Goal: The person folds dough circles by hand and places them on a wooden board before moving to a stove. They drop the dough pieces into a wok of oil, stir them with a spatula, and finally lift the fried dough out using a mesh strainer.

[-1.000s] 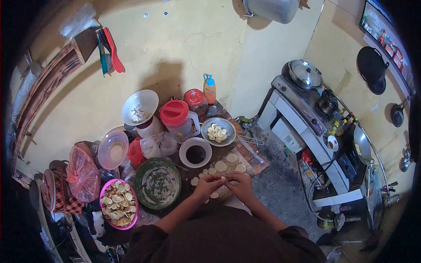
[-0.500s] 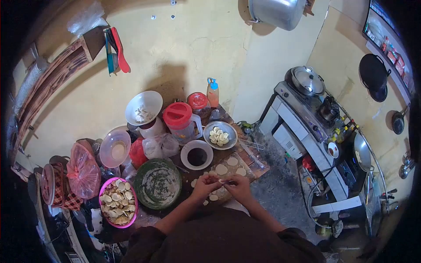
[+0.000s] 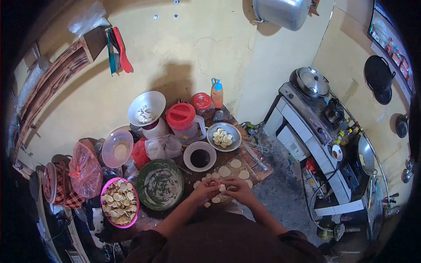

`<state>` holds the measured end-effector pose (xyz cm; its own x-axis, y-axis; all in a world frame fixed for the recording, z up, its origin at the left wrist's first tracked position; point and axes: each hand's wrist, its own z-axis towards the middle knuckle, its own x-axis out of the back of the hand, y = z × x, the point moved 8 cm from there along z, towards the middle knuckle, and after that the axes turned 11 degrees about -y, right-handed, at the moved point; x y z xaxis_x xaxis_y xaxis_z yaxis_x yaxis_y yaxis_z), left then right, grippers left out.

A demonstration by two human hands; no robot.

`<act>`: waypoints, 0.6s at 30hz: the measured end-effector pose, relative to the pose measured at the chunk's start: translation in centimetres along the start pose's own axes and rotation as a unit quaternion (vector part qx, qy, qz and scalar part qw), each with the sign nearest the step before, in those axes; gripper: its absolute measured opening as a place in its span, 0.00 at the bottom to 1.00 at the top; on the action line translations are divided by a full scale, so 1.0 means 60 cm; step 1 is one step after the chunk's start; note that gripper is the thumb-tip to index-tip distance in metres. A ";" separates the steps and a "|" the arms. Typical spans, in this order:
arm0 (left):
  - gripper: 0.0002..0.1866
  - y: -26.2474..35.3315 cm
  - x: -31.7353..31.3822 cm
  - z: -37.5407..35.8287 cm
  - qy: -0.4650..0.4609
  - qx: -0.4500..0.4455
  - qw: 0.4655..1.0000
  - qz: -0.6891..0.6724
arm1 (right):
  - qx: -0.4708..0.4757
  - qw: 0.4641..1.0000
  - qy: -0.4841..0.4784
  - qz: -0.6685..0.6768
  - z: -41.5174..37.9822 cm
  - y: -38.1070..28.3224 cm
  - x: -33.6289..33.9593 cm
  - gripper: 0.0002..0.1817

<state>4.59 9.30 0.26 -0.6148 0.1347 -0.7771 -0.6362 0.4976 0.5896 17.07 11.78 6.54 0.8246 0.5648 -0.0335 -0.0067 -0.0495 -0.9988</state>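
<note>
Head view shows the left hand (image 3: 206,191) and right hand (image 3: 242,192) pinching a small dough piece (image 3: 222,188) between them above the board (image 3: 245,165), near flat rounds (image 3: 224,171).

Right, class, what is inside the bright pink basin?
Pale, mostly rounded pieces lie heaped in the pink basin. Its bottom and any lower pieces cannot be seen beneath the heap.
</note>
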 end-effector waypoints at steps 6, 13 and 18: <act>0.12 -0.025 0.029 0.006 0.032 0.057 0.997 -0.052 | 0.072 0.988 0.006 -0.137 0.001 -0.002 -0.028 0.13; 0.13 -0.020 0.053 0.007 0.119 0.081 0.983 0.110 | -0.068 0.919 0.133 -0.365 -0.016 0.089 0.081 0.08; 0.10 -0.010 0.058 0.008 0.126 0.065 0.971 0.193 | 0.037 0.846 0.186 -0.499 -0.017 0.121 0.086 0.10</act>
<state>3.05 9.88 -2.90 -0.9009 0.1276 -0.4149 -0.2805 0.5584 0.7807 21.87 13.51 -0.87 0.5608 -0.0031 0.8280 0.7737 0.3581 -0.5227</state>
